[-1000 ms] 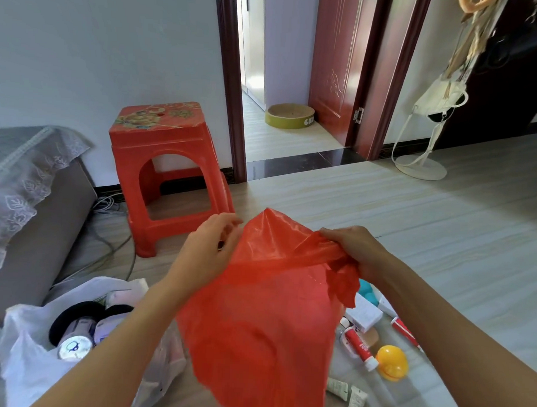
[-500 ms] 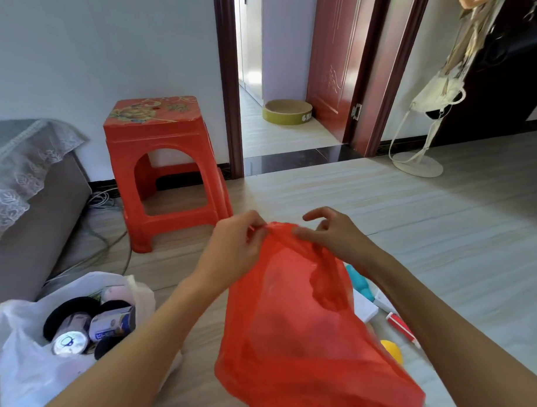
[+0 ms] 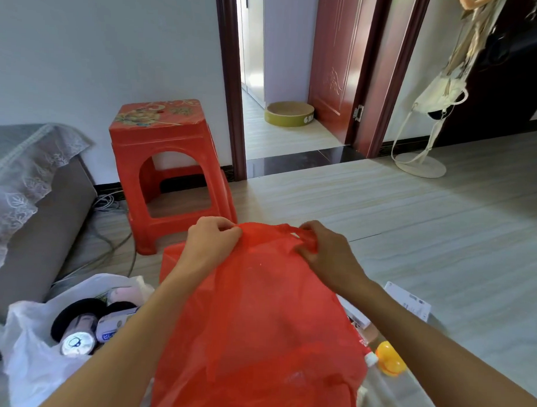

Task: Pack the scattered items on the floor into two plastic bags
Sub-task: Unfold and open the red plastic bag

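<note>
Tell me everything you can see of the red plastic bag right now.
The thin, translucent red plastic bag hangs crumpled in front of the person, held up above the floor. Both hands pinch its top edge: the left hand at the left corner, the right hand gripping a bunched handle loop. Its mouth looks not yet opened. Its body drapes downward, hiding some floor items behind it.

red bag [image 3: 257,318] hides most floor items; its bottom cut off; white bag [image 3: 30,356] contents partly hidden.

Left hand [image 3: 211,244]: your fingers curl and pinch the red bag [image 3: 257,324] rim.
Right hand [image 3: 326,254]: your fingers pinch its handle; both forearms extended.
</note>
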Tool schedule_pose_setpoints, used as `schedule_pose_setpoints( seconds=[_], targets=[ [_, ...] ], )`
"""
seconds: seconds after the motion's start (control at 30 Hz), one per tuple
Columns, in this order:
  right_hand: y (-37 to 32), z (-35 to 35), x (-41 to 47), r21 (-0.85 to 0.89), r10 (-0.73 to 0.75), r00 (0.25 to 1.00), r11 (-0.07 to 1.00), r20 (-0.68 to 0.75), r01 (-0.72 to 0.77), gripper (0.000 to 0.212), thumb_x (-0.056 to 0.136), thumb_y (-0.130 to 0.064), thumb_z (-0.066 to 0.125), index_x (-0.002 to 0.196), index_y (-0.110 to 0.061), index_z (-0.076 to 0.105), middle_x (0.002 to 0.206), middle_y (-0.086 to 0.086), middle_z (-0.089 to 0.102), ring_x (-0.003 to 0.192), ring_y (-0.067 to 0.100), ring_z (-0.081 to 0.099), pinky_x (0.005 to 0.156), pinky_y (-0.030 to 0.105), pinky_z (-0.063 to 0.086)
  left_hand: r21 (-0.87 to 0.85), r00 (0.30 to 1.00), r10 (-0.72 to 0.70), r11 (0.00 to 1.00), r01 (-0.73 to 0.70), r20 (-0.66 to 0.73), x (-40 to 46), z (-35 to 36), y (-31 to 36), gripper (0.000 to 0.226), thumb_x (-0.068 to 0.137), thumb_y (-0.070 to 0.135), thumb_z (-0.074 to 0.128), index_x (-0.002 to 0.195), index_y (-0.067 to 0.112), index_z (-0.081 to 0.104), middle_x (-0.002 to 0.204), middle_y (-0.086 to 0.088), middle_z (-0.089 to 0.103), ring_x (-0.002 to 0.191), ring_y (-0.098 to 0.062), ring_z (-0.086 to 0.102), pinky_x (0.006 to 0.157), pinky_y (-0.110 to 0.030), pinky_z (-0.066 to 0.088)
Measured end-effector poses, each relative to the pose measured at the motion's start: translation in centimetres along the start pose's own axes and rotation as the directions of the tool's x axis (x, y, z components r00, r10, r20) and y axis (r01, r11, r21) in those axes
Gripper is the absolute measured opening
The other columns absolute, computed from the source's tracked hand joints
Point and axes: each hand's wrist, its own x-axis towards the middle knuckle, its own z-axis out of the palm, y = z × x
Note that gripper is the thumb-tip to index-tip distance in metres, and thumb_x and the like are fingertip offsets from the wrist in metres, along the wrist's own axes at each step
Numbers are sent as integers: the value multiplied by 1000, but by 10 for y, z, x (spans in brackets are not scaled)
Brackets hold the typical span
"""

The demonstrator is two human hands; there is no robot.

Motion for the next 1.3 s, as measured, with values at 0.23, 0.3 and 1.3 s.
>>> schedule_pose_setpoints(
  seconds=[0.23,0.3,1.3],
  targets=[
    [13,-21,15,802,352,897,434,267,-409,4,86,-5,60,85,-4,63,74,12,60,63,20,57,64,29,58,-436,935,-203,841,319,292,2,-18,-2,19,86,7,55,70,10,64,55,-4,64,46,-14,59,45,-17,48],
    [11,-19,16,793,364,894,446,262,-414,8,88,-11,60,84,-6,65,73,10,63,63,19,58,61,30,56,-452,936,-204,833,320,288,3,-19,-6,20,90,6,53,74,9,65,53,-3,63,42,-10,58,44,-16,50],
    [2,-34,9,463,107,972,864,209,-195,14,90,-12,57,82,-22,63,78,-2,65,61,7,60,67,17,46,152,880,462,867,-474,108,6,4,-47,70,73,61,52,129,21,46,120,6,42,108,-10,46,96,-28,38]
  ],
)
